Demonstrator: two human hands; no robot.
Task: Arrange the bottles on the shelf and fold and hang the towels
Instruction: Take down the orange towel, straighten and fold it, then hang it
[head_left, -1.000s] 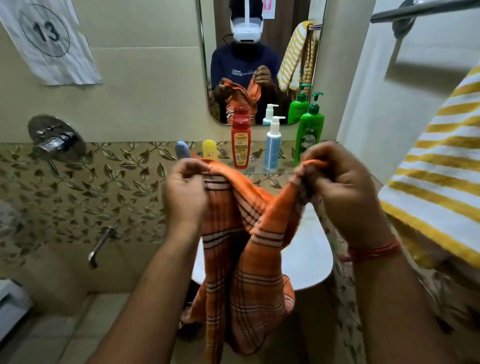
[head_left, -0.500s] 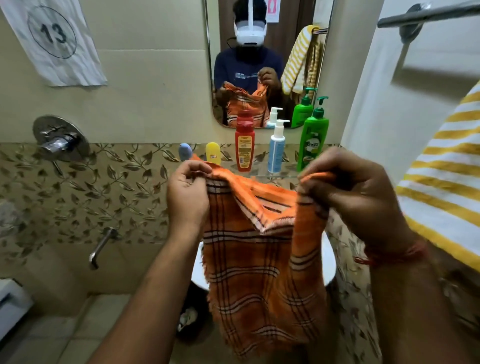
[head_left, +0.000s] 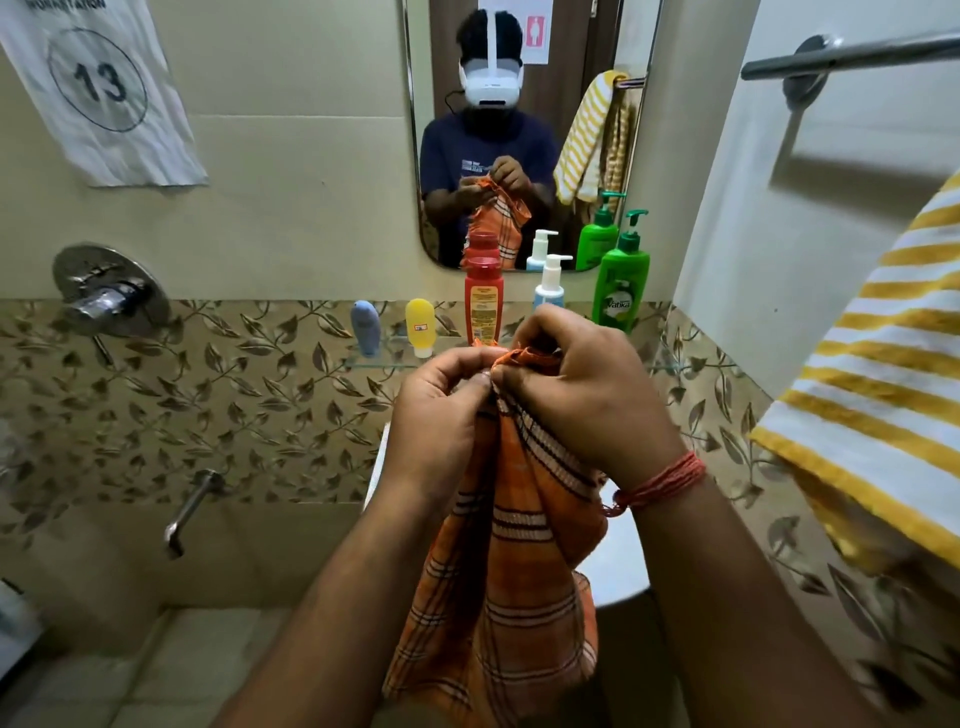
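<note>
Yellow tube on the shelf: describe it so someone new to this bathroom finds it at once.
Start at the mirror; just below it a glass shelf holds a row of bottles. The yellow tube is second from the left, between the blue tube and the taller red bottle. It alone is yellow, standing on a white cap.

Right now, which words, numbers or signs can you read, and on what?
"13": circled on the paper sheet; the word above is cut off.
"Vatika": green pump bottle.
Restroom figure sign: pictogram, mirrored.
Red bottle, yellow tube: labels too small.
</note>
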